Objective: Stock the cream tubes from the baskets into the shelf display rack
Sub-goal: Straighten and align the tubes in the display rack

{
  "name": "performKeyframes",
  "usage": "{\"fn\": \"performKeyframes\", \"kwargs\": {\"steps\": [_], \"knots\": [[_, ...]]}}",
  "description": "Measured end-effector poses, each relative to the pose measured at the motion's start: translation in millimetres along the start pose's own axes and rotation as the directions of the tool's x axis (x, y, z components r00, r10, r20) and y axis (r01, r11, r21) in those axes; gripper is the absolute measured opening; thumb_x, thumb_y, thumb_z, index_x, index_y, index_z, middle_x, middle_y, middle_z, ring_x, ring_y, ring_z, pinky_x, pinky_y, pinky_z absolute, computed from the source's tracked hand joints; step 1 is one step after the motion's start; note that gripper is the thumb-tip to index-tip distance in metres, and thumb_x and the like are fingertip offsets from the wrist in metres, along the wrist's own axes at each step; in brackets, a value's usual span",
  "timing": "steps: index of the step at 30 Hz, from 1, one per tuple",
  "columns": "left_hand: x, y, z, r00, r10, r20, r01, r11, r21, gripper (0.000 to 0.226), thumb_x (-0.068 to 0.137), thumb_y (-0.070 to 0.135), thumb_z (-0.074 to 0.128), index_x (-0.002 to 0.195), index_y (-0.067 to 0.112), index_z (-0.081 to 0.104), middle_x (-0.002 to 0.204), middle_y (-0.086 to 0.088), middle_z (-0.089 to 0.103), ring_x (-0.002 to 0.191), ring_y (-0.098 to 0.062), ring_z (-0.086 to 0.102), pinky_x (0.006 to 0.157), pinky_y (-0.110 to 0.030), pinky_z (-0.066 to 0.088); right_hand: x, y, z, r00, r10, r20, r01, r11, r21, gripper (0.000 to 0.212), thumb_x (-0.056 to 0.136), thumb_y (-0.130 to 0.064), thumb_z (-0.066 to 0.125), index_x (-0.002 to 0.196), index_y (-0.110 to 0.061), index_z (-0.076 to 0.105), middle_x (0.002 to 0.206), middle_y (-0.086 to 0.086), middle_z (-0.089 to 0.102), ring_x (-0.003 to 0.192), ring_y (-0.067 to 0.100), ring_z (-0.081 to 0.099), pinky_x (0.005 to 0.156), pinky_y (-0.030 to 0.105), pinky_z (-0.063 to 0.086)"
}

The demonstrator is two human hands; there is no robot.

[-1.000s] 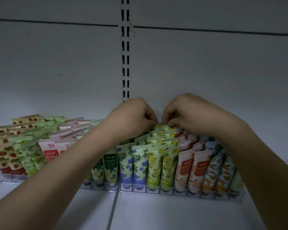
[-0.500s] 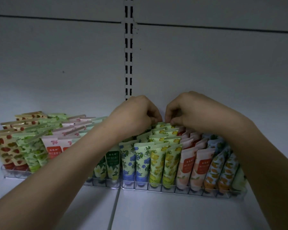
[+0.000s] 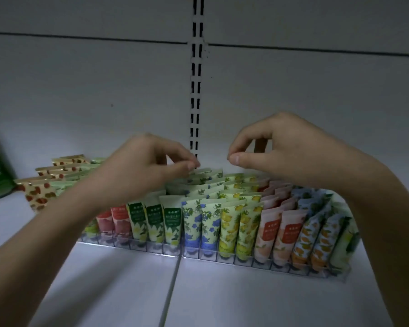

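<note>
Left hand (image 3: 147,166) pinches rearmost blue-flower cream tube (image 3: 204,173) at rack's 12 o'clock; right hand (image 3: 276,147) hovers above yellow row, thumb and forefinger nearly closed, holding nothing. Clear display rack (image 3: 222,254) full.

Tubes (image 3: 227,223) stand in rack (image 3: 246,261), seemingly against wall (image 3: 80,90).
</note>
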State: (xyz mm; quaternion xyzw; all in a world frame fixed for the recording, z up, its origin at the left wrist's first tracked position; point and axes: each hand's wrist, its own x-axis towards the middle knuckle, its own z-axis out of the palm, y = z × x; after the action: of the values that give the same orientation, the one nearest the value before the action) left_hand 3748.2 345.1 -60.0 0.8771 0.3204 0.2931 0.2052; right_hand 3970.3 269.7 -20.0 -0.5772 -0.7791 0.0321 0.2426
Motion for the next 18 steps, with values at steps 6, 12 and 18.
{"fn": "performKeyframes", "kwargs": {"steps": [6,12,18], "knots": [[-20.3,-18.1,8.2,0.998,0.051,-0.022,-0.053,0.993,-0.106,0.025,0.075,0.055,0.060,0.092,0.043,0.073,0.064,0.004,0.067,0.045,-0.008,0.038,0.044,-0.021,0.034,3.2,-3.8,9.4,0.999,0.032,0.022,-0.031,0.999,-0.020,0.009,0.086,-0.038,0.066,0.079,-0.038,0.071,0.076,-0.040,0.059,0.070,-0.009,0.059,0.055,0.010,0.041],[-23.4,-28.9,18.3,0.956,0.245,-0.163,-0.237,0.969,0.070,0.022,0.081,0.048,0.064,0.095,0.035,0.075,0.081,0.024,0.066,0.083,-0.005,0.060,0.070,-0.015,0.047,5.9,-12.0,23.7,0.989,0.006,0.148,-0.002,1.000,-0.029,0.008,0.086,-0.037,0.066,0.082,-0.037,0.072,0.079,-0.040,0.058,0.071,-0.011,0.057,0.057,0.003,0.042],[-18.6,-37.3,29.9,0.952,0.299,-0.067,-0.291,0.950,0.110,0.026,0.084,0.045,0.063,0.097,0.028,0.075,0.092,0.017,0.068,0.088,-0.001,0.062,0.078,-0.032,0.053,7.7,-16.8,33.3,0.971,-0.009,0.239,0.015,1.000,-0.026,0.008,0.084,-0.039,0.067,0.081,-0.036,0.073,0.078,-0.026,0.067,0.071,-0.003,0.062,0.060,0.014,0.051]]}}
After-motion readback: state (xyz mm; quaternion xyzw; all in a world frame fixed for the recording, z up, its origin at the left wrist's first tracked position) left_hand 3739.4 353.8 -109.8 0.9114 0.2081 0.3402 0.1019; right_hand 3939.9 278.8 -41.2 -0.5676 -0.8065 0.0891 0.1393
